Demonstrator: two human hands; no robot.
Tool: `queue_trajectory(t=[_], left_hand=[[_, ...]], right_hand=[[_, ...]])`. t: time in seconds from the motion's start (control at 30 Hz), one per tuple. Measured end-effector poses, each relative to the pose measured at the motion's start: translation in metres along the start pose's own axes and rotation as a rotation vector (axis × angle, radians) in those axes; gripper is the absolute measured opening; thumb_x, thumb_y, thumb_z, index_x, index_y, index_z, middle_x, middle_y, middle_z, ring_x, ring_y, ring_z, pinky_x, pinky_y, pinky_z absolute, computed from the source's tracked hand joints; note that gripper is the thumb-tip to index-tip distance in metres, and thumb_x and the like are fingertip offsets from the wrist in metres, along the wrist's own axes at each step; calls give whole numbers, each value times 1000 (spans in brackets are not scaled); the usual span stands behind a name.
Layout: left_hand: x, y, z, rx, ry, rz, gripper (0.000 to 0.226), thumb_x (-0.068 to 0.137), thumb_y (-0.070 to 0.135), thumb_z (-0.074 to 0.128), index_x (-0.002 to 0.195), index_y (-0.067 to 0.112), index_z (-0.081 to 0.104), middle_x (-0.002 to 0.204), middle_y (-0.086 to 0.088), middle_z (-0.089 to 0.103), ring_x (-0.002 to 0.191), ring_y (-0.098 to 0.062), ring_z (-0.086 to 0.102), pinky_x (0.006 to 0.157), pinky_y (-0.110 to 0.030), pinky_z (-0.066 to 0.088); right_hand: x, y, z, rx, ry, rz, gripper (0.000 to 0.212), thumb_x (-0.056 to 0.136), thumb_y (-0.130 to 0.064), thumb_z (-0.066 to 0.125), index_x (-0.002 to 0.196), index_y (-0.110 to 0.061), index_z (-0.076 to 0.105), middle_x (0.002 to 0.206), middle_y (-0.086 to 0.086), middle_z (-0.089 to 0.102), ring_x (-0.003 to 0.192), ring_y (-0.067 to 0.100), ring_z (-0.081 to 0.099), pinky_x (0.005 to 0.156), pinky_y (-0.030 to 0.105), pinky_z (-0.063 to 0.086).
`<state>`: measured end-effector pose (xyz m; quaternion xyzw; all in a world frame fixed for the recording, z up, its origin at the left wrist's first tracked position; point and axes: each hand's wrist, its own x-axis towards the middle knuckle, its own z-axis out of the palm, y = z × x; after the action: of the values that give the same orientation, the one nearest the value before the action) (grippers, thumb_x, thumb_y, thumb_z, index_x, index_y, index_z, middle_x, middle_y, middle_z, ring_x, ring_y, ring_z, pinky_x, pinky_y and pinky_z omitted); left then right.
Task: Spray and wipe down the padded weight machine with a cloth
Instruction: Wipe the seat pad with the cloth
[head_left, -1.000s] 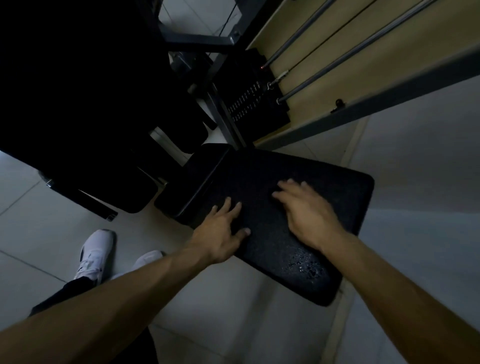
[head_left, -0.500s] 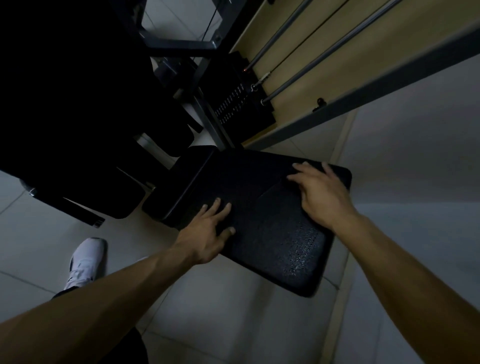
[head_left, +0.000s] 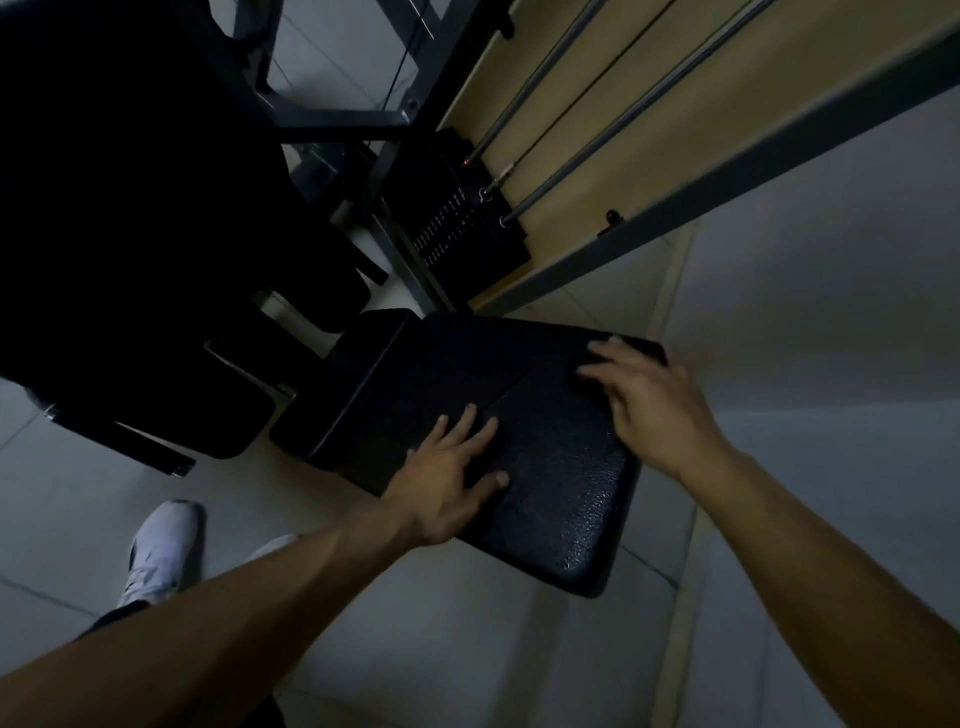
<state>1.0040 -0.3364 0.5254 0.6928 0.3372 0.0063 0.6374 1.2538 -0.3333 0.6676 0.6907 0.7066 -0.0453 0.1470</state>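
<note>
The black textured seat pad (head_left: 566, 525) of the weight machine lies tilted in the middle of the head view. My left hand (head_left: 447, 478) rests flat on the pad's near left side, fingers spread. Over at the far right corner, my right hand (head_left: 649, 405) presses down with straight, spread fingers. A faint straight edge on the pad between my hands hints at a dark cloth (head_left: 556, 415) under my right hand; in this dim light I cannot tell for sure. Small droplets glint on the pad's near end.
A second black pad (head_left: 358, 374) adjoins the seat on the left, and a large dark pad (head_left: 156, 249) looms beyond. The weight stack (head_left: 457, 228), guide rods (head_left: 597, 150) and a grey frame beam (head_left: 753, 171) stand behind. My white shoes (head_left: 161, 545) stand on the tiled floor.
My right hand has slid from the middle of the pad out to its far right corner. My left hand has stayed on the near left side.
</note>
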Motion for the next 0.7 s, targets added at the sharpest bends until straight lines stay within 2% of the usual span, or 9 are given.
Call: queue_trajectory(t=[0.07, 0.1, 0.2, 0.27, 0.37, 0.43, 0.53, 0.6, 0.7], left_hand=[[-1, -3, -2, -2, -2, 4, 73, 100, 61, 45, 160, 46, 6, 169, 16, -12, 156, -19, -12, 124, -62, 11], [0, -4, -4, -5, -7, -5, 73, 100, 61, 47, 160, 45, 7, 169, 16, -11, 156, -19, -11, 125, -61, 11], [4, 6, -9, -47, -6, -46, 73, 100, 55, 52, 161, 40, 14, 170, 9, -6, 157, -26, -6, 127, -52, 6], [6, 18, -9, -72, 1, -64, 76, 100, 56, 53, 162, 36, 15, 171, 4, -4, 157, -31, -5, 128, -48, 5], [5, 26, 0, -45, -17, -43, 80, 96, 67, 49, 161, 45, 8, 170, 7, -10, 156, -32, -11, 126, -59, 6], [3, 28, 8, -8, -11, -26, 82, 94, 72, 46, 160, 48, 3, 169, 10, -16, 155, -30, -15, 124, -63, 6], [0, 26, 10, -8, -5, -25, 84, 92, 75, 46, 158, 51, 0, 168, 14, -18, 155, -25, -17, 125, -62, 5], [0, 25, 8, -12, -16, -30, 86, 89, 77, 47, 158, 52, 2, 168, 16, -17, 155, -24, -16, 126, -59, 4], [0, 26, 2, -6, -34, -41, 87, 87, 77, 49, 158, 53, 6, 169, 15, -13, 156, -23, -14, 127, -50, 3]], right_hand=[[7, -1, 3, 28, 58, 100, 45, 91, 5, 61, 128, -17, 71, 148, 8, 58, 143, 29, 48, 123, 63, 18], [1, -11, 6, 46, 66, 94, 46, 89, 8, 62, 127, -15, 71, 146, 10, 59, 143, 30, 49, 123, 62, 19], [-61, -51, 19, 81, 55, -99, 55, 73, 15, 71, 120, -14, 75, 136, 10, 66, 134, 31, 58, 119, 62, 26], [-104, -72, 20, 133, -12, -237, 50, 76, 6, 68, 119, -18, 75, 137, 5, 65, 137, 23, 56, 122, 57, 27], [-116, -64, 20, 144, -24, -370, 43, 89, -5, 50, 121, -21, 73, 141, 2, 63, 141, 17, 50, 124, 55, 25], [-93, -37, 15, 125, 50, -288, 46, 87, 3, 52, 121, -19, 73, 141, 5, 62, 140, 22, 52, 121, 60, 27], [-39, 4, 2, 207, 175, 37, 43, 91, 10, 61, 125, -16, 71, 146, 7, 59, 144, 27, 47, 120, 67, 27], [-20, 12, 4, 296, 224, 178, 39, 98, 7, 55, 127, -14, 70, 148, 7, 57, 146, 26, 43, 121, 65, 27], [-42, -16, 16, 368, 270, 229, 40, 98, 7, 48, 124, -15, 70, 147, 2, 56, 149, 20, 38, 121, 57, 34]])
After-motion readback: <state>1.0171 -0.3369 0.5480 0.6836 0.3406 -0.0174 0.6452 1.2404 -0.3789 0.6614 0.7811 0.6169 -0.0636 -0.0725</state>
